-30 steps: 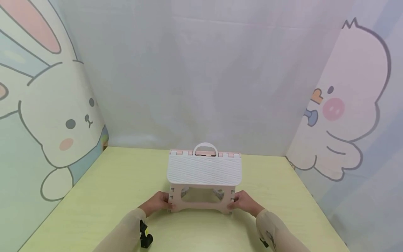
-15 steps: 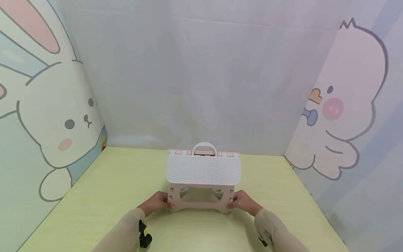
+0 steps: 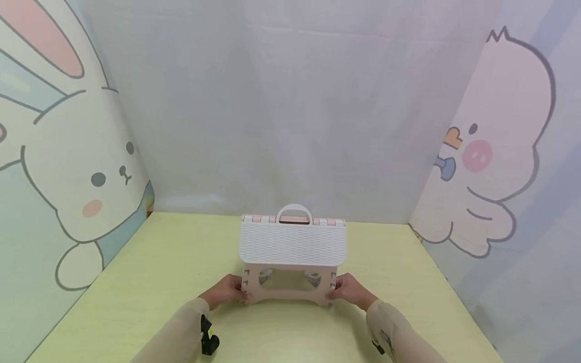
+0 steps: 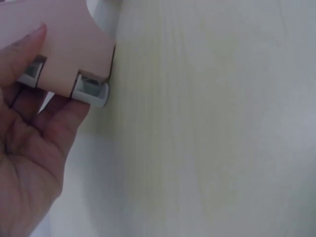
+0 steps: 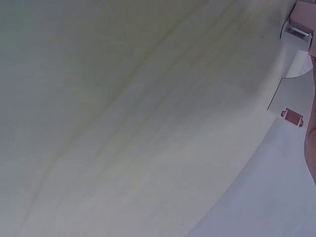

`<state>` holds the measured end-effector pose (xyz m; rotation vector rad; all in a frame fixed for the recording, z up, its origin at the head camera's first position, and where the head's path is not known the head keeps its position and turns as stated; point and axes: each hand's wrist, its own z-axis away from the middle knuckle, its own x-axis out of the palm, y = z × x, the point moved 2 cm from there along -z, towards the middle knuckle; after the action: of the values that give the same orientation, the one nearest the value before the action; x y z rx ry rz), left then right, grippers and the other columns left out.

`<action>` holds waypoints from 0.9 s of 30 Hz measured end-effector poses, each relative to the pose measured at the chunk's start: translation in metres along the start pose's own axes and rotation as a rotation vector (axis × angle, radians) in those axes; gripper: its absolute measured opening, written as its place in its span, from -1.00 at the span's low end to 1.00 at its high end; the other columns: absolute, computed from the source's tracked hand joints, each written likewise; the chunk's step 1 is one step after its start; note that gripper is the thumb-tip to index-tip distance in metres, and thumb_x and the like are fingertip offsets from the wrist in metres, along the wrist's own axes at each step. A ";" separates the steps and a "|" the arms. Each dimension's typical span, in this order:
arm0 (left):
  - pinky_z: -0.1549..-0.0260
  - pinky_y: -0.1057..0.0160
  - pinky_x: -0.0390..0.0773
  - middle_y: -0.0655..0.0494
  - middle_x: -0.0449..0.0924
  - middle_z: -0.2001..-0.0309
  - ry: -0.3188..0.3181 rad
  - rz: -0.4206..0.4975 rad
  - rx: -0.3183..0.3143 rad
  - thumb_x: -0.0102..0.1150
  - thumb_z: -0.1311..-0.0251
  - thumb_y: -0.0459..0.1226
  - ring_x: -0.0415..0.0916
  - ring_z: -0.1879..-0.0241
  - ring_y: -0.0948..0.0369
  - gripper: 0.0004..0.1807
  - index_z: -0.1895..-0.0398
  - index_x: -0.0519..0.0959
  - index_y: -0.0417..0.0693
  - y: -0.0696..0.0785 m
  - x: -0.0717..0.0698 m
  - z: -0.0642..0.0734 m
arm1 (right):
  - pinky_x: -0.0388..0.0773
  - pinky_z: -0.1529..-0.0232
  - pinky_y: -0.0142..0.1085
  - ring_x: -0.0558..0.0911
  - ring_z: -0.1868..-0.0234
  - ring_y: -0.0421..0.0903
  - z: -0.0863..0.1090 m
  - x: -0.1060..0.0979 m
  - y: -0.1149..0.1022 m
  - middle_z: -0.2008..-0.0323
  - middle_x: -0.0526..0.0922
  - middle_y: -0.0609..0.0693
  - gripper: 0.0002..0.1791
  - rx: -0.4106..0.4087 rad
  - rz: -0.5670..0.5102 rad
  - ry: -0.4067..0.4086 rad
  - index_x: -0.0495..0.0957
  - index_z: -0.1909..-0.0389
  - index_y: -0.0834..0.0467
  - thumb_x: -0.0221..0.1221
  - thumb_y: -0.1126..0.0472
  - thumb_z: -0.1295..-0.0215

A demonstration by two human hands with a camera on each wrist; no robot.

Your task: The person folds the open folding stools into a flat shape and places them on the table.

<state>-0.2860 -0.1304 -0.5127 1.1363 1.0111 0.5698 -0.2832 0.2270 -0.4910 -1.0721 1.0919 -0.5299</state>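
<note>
Light, stiff folding stool [image 3: 292, 245], held low at both sides

The stool sits on the tabletop [image 3: 190, 244], between the hands; the left hand [image 3: 226, 291] pinches one edge of the pink leg panel [image 3: 290, 294], thumb in front; the right hand [image 3: 353, 291] pinches the opposite edge; it looks like rigid plastic, probably light, smooth but not fragile; the panel edges should give steady purchase, the arched handle [image 3: 294, 206] a one-handed hold; hinges might nip fingers.

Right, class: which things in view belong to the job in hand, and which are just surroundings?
In the job:
pink and white stool
left hand, gripping it
right hand, gripping it

Just surroundings:
table
rabbit picture
bird picture
grey backdrop
</note>
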 end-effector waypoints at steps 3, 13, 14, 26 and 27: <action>0.41 0.22 0.48 -0.05 0.67 0.35 0.003 -0.005 -0.004 0.29 -0.08 -0.44 0.42 0.44 0.21 -0.77 0.20 0.60 -0.44 0.001 0.001 0.000 | 0.56 0.19 -0.26 0.67 0.28 -0.09 0.000 0.001 0.002 0.32 0.71 0.24 -0.73 -0.005 -0.001 0.010 0.62 0.26 0.48 0.29 0.41 0.01; 0.27 0.10 0.57 -0.15 0.67 0.23 0.093 -0.140 -0.009 0.33 0.07 -0.42 0.54 0.33 0.14 -0.64 0.15 0.59 -0.43 0.018 0.004 -0.001 | 0.56 0.27 -0.27 0.66 0.31 -0.07 -0.001 0.006 0.004 0.32 0.70 0.25 -0.70 -0.052 0.064 0.061 0.62 0.27 0.46 0.34 0.33 0.02; 0.24 0.07 0.58 -0.17 0.67 0.22 0.096 -0.136 -0.013 0.34 0.07 -0.43 0.56 0.31 0.13 -0.63 0.14 0.59 -0.43 0.018 0.004 -0.001 | 0.56 0.27 -0.26 0.66 0.31 -0.06 -0.001 0.006 0.004 0.31 0.70 0.26 -0.69 -0.057 0.065 0.060 0.62 0.27 0.46 0.34 0.33 0.02; 0.26 0.13 0.57 -0.13 0.68 0.23 0.078 -0.089 -0.038 0.34 0.05 -0.41 0.54 0.32 0.16 -0.64 0.13 0.60 -0.42 0.015 0.002 0.000 | 0.55 0.24 -0.24 0.65 0.29 -0.09 -0.001 0.006 0.002 0.29 0.70 0.24 -0.71 -0.021 0.074 0.056 0.62 0.25 0.45 0.32 0.35 0.00; 0.27 0.13 0.56 -0.13 0.68 0.24 0.081 -0.089 -0.040 0.34 0.05 -0.42 0.54 0.33 0.16 -0.65 0.14 0.60 -0.42 0.014 0.002 0.000 | 0.55 0.24 -0.23 0.65 0.28 -0.09 -0.002 0.006 0.004 0.29 0.70 0.25 -0.71 -0.018 0.078 0.057 0.62 0.25 0.46 0.32 0.36 0.00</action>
<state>-0.2838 -0.1235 -0.5003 1.0346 1.1095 0.5654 -0.2827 0.2230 -0.4971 -1.0305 1.1859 -0.4915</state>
